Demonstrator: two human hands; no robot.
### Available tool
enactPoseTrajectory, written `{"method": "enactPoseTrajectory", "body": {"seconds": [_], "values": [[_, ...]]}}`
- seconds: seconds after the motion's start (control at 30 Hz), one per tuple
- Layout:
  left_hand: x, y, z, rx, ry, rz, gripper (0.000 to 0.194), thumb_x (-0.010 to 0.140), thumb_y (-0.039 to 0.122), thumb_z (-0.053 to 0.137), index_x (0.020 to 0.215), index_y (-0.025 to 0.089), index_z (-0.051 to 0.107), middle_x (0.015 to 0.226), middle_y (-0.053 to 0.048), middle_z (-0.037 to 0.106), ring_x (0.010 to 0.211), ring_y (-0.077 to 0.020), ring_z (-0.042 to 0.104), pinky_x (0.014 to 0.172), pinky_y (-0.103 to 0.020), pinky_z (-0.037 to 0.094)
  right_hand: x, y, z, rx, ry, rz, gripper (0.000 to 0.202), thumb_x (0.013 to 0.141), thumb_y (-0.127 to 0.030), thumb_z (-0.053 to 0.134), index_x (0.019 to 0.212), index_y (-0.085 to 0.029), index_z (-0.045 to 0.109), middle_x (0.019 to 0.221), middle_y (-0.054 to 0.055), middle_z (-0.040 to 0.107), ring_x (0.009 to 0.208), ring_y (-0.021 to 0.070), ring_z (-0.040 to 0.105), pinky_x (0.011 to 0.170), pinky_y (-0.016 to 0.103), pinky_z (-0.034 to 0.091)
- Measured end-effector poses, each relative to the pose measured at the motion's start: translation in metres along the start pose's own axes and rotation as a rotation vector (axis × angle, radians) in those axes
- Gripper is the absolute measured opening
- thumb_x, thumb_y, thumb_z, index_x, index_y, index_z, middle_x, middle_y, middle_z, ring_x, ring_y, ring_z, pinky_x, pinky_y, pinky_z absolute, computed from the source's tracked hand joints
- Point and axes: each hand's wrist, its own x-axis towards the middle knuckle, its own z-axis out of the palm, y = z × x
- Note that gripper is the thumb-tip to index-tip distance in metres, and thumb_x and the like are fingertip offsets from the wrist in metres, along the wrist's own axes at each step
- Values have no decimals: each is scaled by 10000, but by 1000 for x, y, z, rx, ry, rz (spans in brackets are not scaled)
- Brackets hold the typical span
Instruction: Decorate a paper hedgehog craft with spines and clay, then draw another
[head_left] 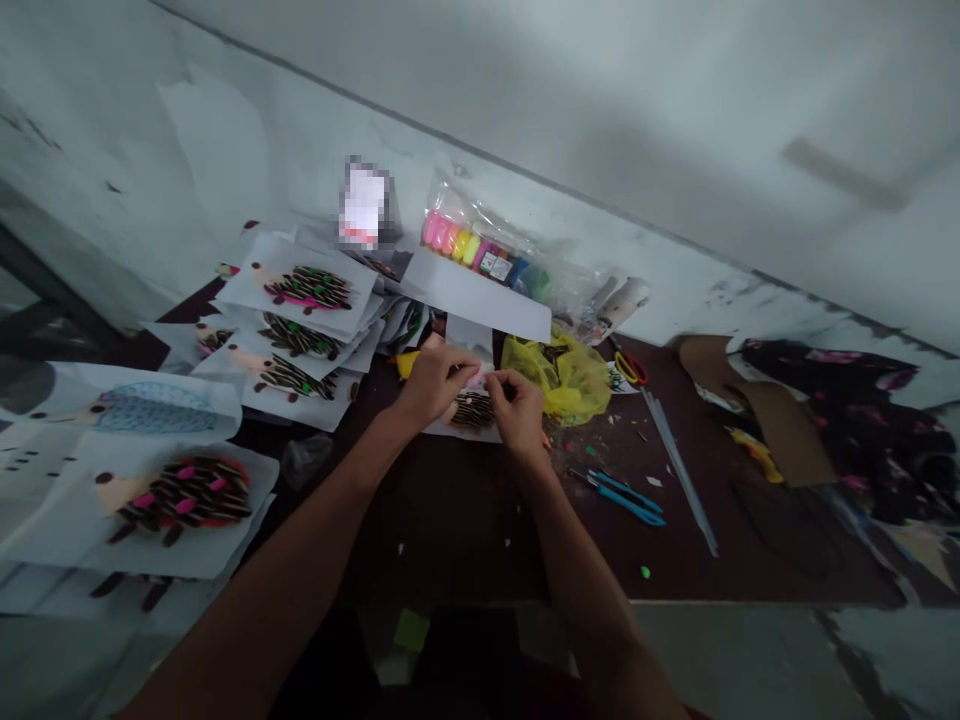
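Over a sheet of paper (487, 433) with a hedgehog collage (472, 412) on it, both my hands work close together. My left hand (436, 385) pinches a small pink piece (475, 377), soft-looking, perhaps modelling clay. My right hand (517, 408) is closed in a pinch just to its right; what its fingertips hold is too small to make out. The hedgehog's back is covered in dark striped strips, and my hands hide part of it. A yellow plastic bag (574, 385) with dark strips inside lies right beside my right hand.
Finished-looking hedgehog sheets (307, 290) are piled at the left. Against the wall lies a clear pack of coloured tubs (480, 250). To the right are blue thread snips (626, 497), red-and-yellow scissors (631, 368), clear sticks (679, 470), cardboard (787, 430) and dark floral cloth (885, 430).
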Motion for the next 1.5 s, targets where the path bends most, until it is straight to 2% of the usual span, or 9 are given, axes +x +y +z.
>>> {"method": "enactPoseTrajectory", "body": {"seconds": [0.17,0.3,0.37,0.5,0.63,0.73,0.9,1.17,1.5], "values": [[2,-7,2,-235,44,-138,211,806,229,668,986,155,752,863,-35,695,599,-129,628,582,-250,525,1,5,3,140,4,29,286,833,-452,565,722,-195,622,622,-21,555,568,130,459,584,262,376],[1,-8,2,-460,-165,-251,240,764,323,736,899,125,735,815,-37,710,681,-152,675,643,-285,602,1,11,6,139,26,8,206,811,-397,597,744,-202,587,657,-35,548,585,121,473,598,254,387],[1,-8,2,-543,-210,-281,259,740,341,771,867,120,724,756,-28,706,670,-154,684,659,-296,617,0,11,5,125,54,-19,161,809,-355,612,767,-210,556,679,-47,530,583,113,466,584,245,377],[1,-7,0,-616,-123,-359,213,744,303,780,808,120,691,711,-7,677,592,-142,686,616,-294,628,-3,7,2,50,52,-120,154,853,-314,623,760,-213,553,709,-37,540,586,111,462,577,249,382],[1,-5,0,-617,-85,-395,145,782,246,744,775,122,668,663,10,650,544,-125,670,593,-278,629,-3,5,1,0,35,-214,81,852,-274,659,816,-207,687,916,32,629,667,123,528,604,265,444],[1,-2,0,-623,-67,-394,125,775,219,743,790,118,669,678,10,659,557,-119,666,595,-274,628,-2,9,2,-6,14,-200,116,856,-281,690,921,-228,770,970,50,649,724,141,569,621,274,478],[0,-2,0,-608,-84,-374,123,744,214,744,765,127,660,675,12,663,597,-117,650,586,-254,601,-3,13,3,-64,25,-193,125,856,-287,719,940,-240,799,994,59,655,818,170,602,695,299,512],[0,-8,2,-378,-60,-123,168,781,261,683,668,142,645,558,25,576,510,-84,499,502,-193,407,-7,5,4,-189,55,-250,159,871,-316,691,940,-206,782,906,48,599,768,166,571,700,302,494],[0,-11,10,-224,-59,-53,130,811,244,602,713,160,611,601,26,585,552,-111,540,526,-213,435,-6,-5,3,-286,38,-270,121,864,-244,626,817,-206,730,825,22,536,760,167,542,700,293,455]]}}
